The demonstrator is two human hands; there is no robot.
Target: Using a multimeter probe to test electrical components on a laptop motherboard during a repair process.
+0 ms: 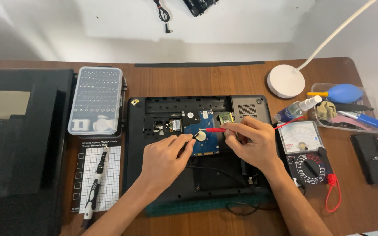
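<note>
An opened black laptop [154, 175] lies underside up on the wooden desk [197, 78], its blue circuit board [206, 146] exposed. My right hand [252, 142] pinches a red multimeter probe [215, 130] whose tip points left onto the board. My left hand [165, 157] holds a black probe [188, 144] against a round silver coin cell [201, 136] on the board. An analog multimeter [306, 150] with a dial sits just right of the laptop.
A clear case of screwdriver bits [96, 99] and a screwdriver [95, 185] on a gridded mat lie at left. A black panel [18, 144] fills the far left. A white lamp base [286, 81], spray bottle [296, 109] and tray of tools [346, 107] stand at right.
</note>
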